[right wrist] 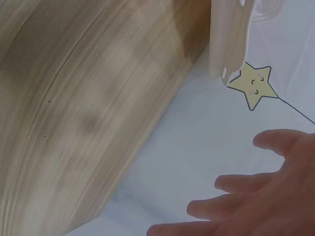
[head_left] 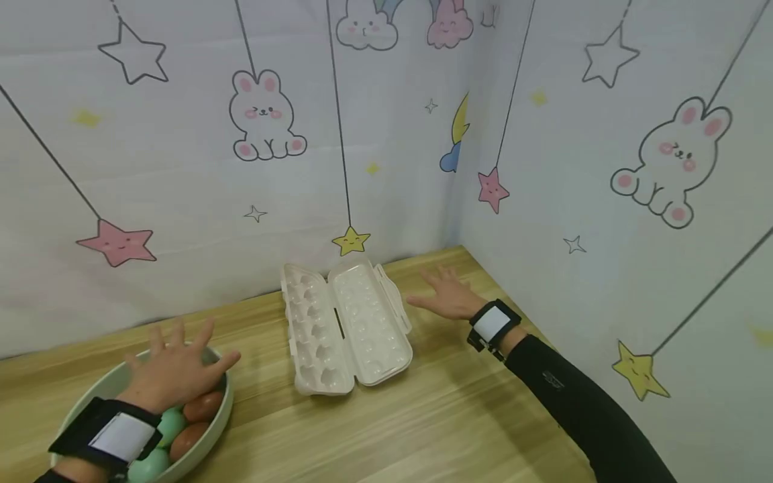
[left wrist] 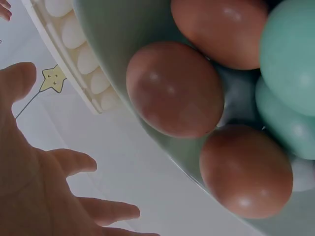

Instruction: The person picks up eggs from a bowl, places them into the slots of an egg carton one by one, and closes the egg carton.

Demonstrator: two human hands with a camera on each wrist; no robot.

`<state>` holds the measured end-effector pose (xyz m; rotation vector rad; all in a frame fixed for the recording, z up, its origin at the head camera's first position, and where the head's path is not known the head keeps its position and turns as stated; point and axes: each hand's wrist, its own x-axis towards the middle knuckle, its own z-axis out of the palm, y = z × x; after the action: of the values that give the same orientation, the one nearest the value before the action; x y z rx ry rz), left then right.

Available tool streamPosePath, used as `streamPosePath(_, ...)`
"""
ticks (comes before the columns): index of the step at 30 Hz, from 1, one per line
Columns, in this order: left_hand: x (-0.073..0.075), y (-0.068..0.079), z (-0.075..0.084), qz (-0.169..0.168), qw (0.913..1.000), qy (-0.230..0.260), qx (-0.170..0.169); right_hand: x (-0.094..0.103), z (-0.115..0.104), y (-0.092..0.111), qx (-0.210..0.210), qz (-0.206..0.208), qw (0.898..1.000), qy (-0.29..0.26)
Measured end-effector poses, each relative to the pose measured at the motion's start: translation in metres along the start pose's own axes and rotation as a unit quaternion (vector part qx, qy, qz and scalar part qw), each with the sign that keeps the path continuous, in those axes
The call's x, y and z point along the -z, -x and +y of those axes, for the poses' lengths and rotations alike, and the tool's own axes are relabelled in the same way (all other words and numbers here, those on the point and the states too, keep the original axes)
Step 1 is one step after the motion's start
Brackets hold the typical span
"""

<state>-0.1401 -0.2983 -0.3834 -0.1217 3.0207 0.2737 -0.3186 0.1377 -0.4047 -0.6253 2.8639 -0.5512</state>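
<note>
My left hand (head_left: pixel 175 371) hovers over a pale green bowl (head_left: pixel 225 409) with its fingers spread, holding nothing. Inside the bowl lie several brown eggs (left wrist: pixel 174 89) and green eggs (left wrist: pixel 290 54); the hand and wrist band hide part of them in the head view. An egg carton (head_left: pixel 371 322) lies opened out on the table, its cupped half on the left and its lid on the right. Just right of the carton, my right hand (head_left: pixel 449 295) is held with fingers spread and nothing in it.
The wooden table (head_left: pixel 362 436) ends at the back and right against white cloth (head_left: pixel 386 188) printed with rabbits and stars. The bowl stands at the table's left, the carton near its back edge.
</note>
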Motion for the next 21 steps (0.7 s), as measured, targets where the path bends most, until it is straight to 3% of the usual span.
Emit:
streamPosePath(11, 0.007, 0.012, -0.014, 0.005, 0.9996, -0.001, -0.027, -0.004, -0.01, -0.004, 0.008, -0.004, 1.0, -0.022)
streamPosePath(15, 0.011, 0.016, -0.022, -0.011, 0.9996, 0.003, -0.024, -0.006, -0.016, -0.01, 0.016, -0.009, 0.999, -0.034)
streamPosePath(21, 0.014, 0.026, -0.035, -0.03, 0.9987, 0.013, -0.04, -0.011, -0.025, -0.014, 0.006, -0.044, 0.99, -0.132)
